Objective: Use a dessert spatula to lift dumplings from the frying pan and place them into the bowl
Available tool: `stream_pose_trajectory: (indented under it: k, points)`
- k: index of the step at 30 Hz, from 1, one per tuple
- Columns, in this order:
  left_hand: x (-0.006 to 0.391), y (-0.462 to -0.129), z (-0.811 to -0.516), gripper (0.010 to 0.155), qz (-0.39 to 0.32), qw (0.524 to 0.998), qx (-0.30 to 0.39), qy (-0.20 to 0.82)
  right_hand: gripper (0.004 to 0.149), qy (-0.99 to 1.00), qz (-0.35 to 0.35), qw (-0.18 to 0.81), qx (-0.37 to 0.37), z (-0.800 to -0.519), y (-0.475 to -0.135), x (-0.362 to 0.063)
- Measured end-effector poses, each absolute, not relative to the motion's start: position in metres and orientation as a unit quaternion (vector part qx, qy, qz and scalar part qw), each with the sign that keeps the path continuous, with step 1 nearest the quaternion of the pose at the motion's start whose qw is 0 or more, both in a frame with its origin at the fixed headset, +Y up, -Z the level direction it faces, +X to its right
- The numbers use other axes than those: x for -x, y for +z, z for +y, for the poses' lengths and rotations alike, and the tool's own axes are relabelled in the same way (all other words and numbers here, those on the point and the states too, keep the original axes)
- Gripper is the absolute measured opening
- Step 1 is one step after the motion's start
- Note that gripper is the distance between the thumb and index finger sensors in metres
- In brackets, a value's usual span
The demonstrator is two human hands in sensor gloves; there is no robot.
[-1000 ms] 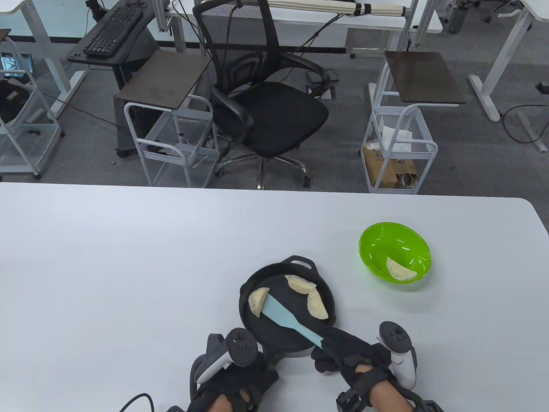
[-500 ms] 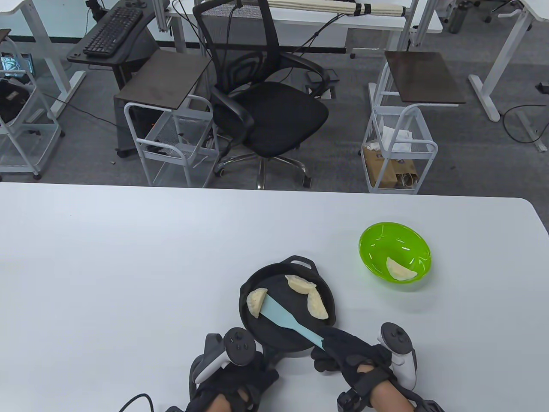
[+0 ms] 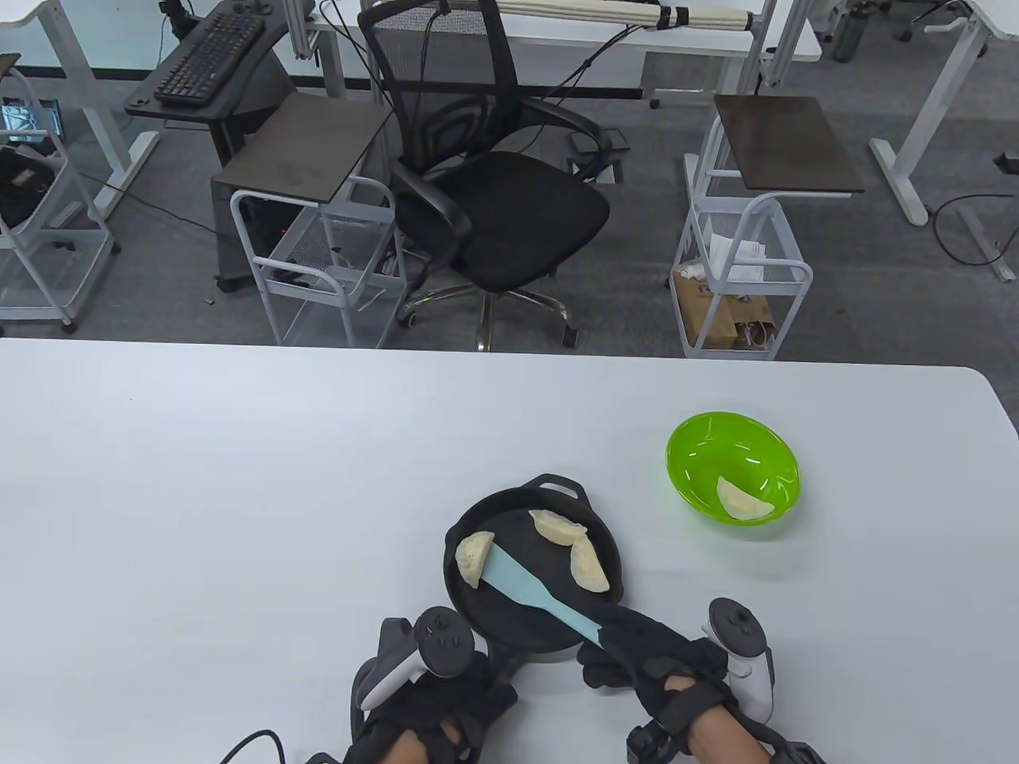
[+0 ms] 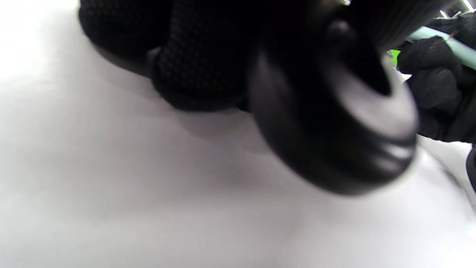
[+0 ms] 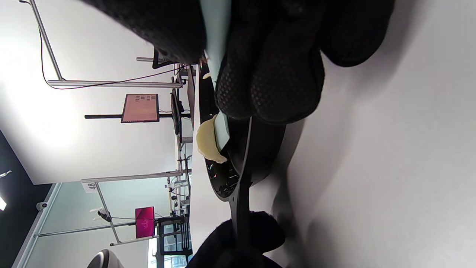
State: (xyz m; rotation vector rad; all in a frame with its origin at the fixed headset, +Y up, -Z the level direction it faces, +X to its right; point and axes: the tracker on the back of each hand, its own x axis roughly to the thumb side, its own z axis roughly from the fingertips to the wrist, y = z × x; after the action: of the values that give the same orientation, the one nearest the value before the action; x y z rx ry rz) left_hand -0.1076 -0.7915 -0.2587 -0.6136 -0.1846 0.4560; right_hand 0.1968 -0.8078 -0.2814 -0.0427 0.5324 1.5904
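White tabletop point(image 3: 239, 477) fills the lower half of the table view; behind it a black office chair point(image 3: 486, 191), a keyboard point(image 3: 211, 57) on a side desk and two wire carts point(image 3: 318, 263) stand on grey carpet. Near the front edge sits a black pan point(image 3: 509, 629), its loop handle pointing away from the person. Three dumplings lie in it: one point(image 3: 473, 559) at the left wall, and two more, a far dumpling point(image 3: 556, 527) and a right dumpling point(image 3: 589, 567), close together on the right side. A pale blue spatula point(image 3: 521, 587) slants across the pan floor, its blade tip touching the left dumpling's inner edge; in the right wrist view that dumpling point(image 5: 208, 143) rests against the blade, tilted up on the pan's wall. The right hand point(image 3: 645, 652) is curled round the spatula's handle end at the pan's near right rim. The left hand point(image 3: 434, 700) sits at the pan's near edge, and in the left wrist view its fingers point(image 4: 200, 63) are curled over a dark rounded part that looks like the pan's long handle, though blur keeps that from being certain. To the right of the pan, apart from it, a green bowl point(image 3: 700, 446) holds one dumpling point(image 3: 742, 501) against its near inner wall.
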Motion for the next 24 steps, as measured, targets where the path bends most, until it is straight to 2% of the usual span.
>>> stream_pose_trajectory:
  k: [8, 24]
  points:
    - [0.108, -0.258, -0.792, 0.072, -0.089, 0.923, 0.3, 0.223, 0.052, 0.692, 0.216, 0.689, 0.018, -0.8, -0.283, -0.203]
    - [0.108, -0.258, -0.792, 0.072, -0.089, 0.923, 0.299, 0.224, 0.052, 0.669, 0.13, 0.73, 0.046, -0.791, -0.287, -0.227]
